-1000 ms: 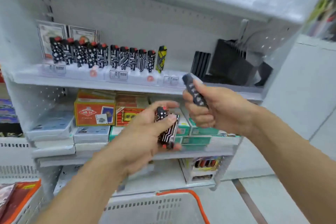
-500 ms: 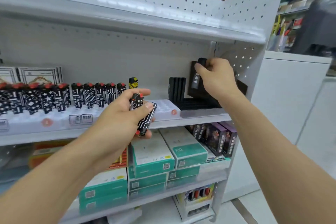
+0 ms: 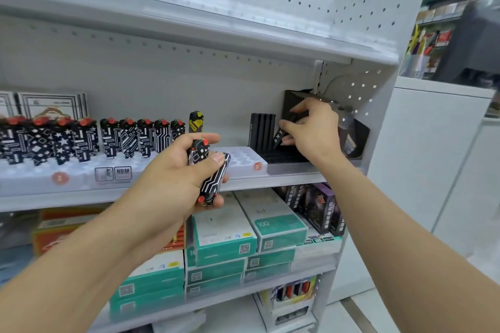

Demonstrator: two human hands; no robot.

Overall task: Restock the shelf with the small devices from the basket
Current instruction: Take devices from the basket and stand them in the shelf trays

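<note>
**Right hand at the black rack, left hand holding spares**

Straight ahead I see the white shelf unit [image 3: 189, 192], its middle board carrying white slotted trays [image 3: 238, 159] and, at the right end, a black slotted rack [image 3: 286, 157]. Below it sit stacked teal-and-white boxes [image 3: 273, 227], with dark purple cartons [image 3: 316, 205] just beside them on the right. Along the white trays a row of patterned black-and-white devices with red caps [image 3: 113, 138] stands upright, and one yellow-and-black device [image 3: 196, 121] stands at the row's right end. A few plain black devices [image 3: 262, 130] stand upright in the black rack.

My left hand [image 3: 178, 184] is curled around two patterned devices [image 3: 213, 178], thumb pressed across them, held in front of the shelf edge and clear of the trays. My right hand [image 3: 313, 132] reaches into the black rack, fingers pinching a dark device [image 3: 278, 138] that is tilted, its lower end close above the rack's slots, just beside the standing black ones. I cannot tell whether it touches the rack.
</note>
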